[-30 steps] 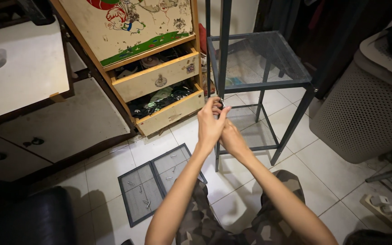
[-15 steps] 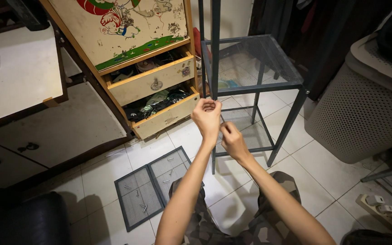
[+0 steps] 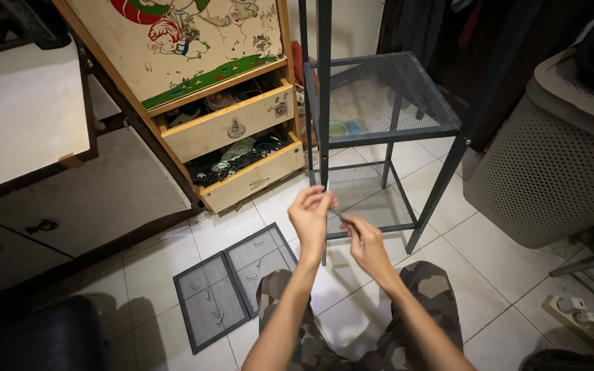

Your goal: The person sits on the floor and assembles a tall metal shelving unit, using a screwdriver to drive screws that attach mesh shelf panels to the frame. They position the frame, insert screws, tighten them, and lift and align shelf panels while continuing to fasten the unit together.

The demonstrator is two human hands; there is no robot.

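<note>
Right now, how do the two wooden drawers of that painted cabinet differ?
The upper drawer is pulled out less than the lower drawer, which juts further toward the tiled floor. The upper drawer carries small stickers on its front; the lower drawer's front looks plain and scuffed. More of the lower drawer's jumbled contents shows. Both are pale wood, open and cluttered.

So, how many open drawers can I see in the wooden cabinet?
2. The upper drawer is pulled out below the painted door; the lower drawer is pulled out near the floor, full of cables. Others may be hidden.
</note>
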